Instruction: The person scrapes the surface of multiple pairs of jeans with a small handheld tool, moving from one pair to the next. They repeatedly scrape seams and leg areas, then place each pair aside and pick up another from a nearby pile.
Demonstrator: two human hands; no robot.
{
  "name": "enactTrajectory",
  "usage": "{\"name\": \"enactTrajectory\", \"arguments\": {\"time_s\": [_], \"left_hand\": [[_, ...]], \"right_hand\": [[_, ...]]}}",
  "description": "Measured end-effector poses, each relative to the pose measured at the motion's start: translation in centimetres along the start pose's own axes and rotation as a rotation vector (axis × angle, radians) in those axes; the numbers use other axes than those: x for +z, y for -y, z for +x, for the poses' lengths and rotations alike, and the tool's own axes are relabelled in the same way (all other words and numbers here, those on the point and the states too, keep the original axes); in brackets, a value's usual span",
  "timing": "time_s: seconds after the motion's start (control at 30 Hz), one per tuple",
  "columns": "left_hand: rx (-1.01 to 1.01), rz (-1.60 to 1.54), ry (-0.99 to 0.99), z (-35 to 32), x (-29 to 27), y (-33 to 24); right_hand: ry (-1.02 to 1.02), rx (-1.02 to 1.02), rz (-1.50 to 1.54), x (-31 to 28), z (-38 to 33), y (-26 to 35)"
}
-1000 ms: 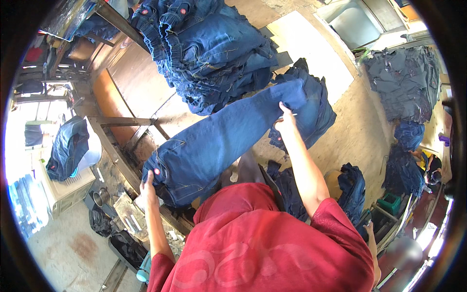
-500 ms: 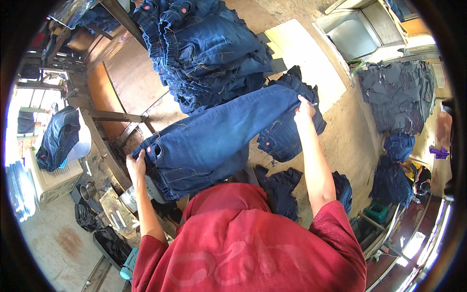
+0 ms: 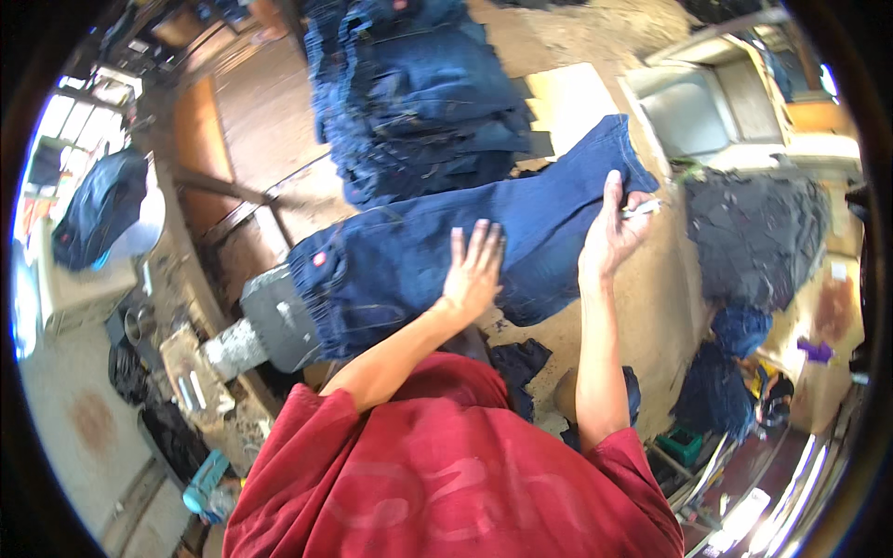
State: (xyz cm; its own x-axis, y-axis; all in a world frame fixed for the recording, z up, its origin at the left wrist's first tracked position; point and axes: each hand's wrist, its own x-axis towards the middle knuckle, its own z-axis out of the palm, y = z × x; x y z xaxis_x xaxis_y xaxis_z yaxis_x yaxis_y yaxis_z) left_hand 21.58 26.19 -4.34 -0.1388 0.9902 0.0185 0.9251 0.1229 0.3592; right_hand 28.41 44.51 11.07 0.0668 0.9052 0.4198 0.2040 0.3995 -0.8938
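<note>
Right now a pair of dark blue jeans (image 3: 437, 256) lies spread flat across the tabletop (image 3: 651, 307), waistband toward the person's left and the leg ends toward the upper right. The left hand (image 3: 474, 270) rests palm-down on the middle of the jeans, fingers spread and flat, so its grip is wide and holds nothing; the denim lies directly beneath it. The right hand (image 3: 609, 237) hovers over the leg part, just beside the left hand, with the fingers raised and a small pale thing (image 3: 642, 210) pinched between thumb and fingers; what that thing is cannot be told. The jeans pass under this hand but are not gripped by it. The waistband end lies over a grey block (image 3: 274, 325) at the tabletop's left edge. Beyond the jeans, near their upper edge, stands a tall stack of folded blue jeans (image 3: 419, 93). Well apart on the right lies a heap of dark grey cloth (image 3: 753, 232).
</note>
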Motion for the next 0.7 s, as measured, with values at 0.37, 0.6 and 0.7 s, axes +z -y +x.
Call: {"name": "enactTrajectory", "arguments": {"time_s": [0.37, 0.6, 0.7], "left_hand": [[-0.197, -0.094, -0.348, -2.6, 9.8, -3.3], [-0.297, -0.253, -0.060, -0.7, 6.7, -1.0], [-0.175, -0.212, 0.139, 0.0, 2.2, 0.2]], "right_hand": [[1.346, -0.658, -0.243, 13.1, -28.5, 4.4], [1.109, -0.734, -0.067, 11.8, -19.9, 7.8], [0.870, -0.514, -0.198, 6.9, -10.3, 10.5]]}}
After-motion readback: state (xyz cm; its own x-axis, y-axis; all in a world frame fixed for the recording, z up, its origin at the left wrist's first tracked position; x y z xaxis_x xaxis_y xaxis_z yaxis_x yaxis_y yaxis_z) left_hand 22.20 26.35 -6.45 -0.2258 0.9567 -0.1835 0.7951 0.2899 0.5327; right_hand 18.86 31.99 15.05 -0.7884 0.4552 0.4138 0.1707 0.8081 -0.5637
